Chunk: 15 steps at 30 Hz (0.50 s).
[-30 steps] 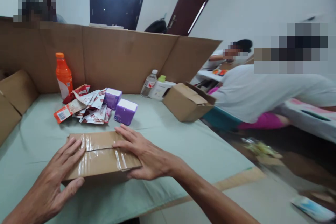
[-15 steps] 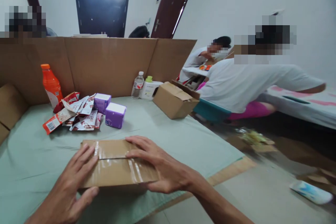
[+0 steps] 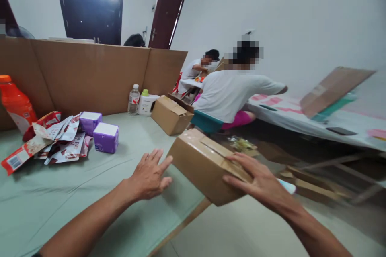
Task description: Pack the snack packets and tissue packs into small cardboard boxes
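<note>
Green cloth covers the table (image 3: pixel 135 132), the cardboard screen (image 3: pixel 96 76) stands along its far side, and the action is out on the right! The taped box (image 3: pixel 202 164) is at the table's near right edge, tilted, one end reaching out over the floor (image 3: pixel 235 229). Is its underside touching the cloth? Can't tell from here. Just beyond it sits the smaller carton (image 3: pixel 169 120).

The step in hand looks like shifting the taped box rightward, and the right hand (image 3: pixel 256 178) has the load: fingers over the top, thumb pressed to the near side, holding the outer end. The left hand (image 3: pixel 150 176) carries nothing, fingers spread wide, just beside the other end; whether a fingertip touches is too close to call. In my judgement the next move calls for a firm right grip and a steadied tilt, with the left lending support, because a box over an edge could slip.

Now against half a second ago: the whole view swings right, the taped box no longer lies squarely in front between two palms, and the left hand is off its top. The orange bottle (image 3: pixel 16 102), the heap of packets (image 3: pixel 64 138) and the purple packs (image 3: pixel 105 138) slide toward the left of the picture, their grouping apparently undisturbed.
</note>
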Tool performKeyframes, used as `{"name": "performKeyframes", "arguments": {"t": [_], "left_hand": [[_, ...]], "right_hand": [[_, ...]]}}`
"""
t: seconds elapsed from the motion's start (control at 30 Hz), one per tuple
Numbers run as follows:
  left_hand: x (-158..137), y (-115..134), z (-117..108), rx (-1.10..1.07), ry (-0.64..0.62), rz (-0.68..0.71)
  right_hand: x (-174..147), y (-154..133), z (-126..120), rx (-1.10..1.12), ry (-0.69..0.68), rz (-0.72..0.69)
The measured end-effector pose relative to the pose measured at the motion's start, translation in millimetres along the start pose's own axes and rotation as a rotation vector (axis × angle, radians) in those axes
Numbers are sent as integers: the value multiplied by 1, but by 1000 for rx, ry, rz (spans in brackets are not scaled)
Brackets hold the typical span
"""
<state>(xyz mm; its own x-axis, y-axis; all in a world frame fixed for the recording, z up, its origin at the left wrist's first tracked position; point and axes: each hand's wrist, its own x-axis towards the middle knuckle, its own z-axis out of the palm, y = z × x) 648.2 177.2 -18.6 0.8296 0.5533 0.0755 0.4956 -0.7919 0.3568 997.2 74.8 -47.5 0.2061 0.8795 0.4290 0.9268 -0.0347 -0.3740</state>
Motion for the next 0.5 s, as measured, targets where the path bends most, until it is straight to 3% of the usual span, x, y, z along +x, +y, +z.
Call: {"name": "performKeyframes", "arguments": {"t": [0.13, 0.3, 0.4, 0.5], "left_hand": [[-39, -16, 40, -6, -99, -28], [-77, -24, 62, -14, -137, -24], [-82, -20, 63, -16, -131, -12], [-89, -15, 61, -27, -115, 2]], "right_hand": [[43, 34, 5, -19, 29, 133], [83, 33, 22, -22, 58, 108], [83, 23, 26, -43, 131, 91], [61, 12, 25, -94, 340, 107]]}}
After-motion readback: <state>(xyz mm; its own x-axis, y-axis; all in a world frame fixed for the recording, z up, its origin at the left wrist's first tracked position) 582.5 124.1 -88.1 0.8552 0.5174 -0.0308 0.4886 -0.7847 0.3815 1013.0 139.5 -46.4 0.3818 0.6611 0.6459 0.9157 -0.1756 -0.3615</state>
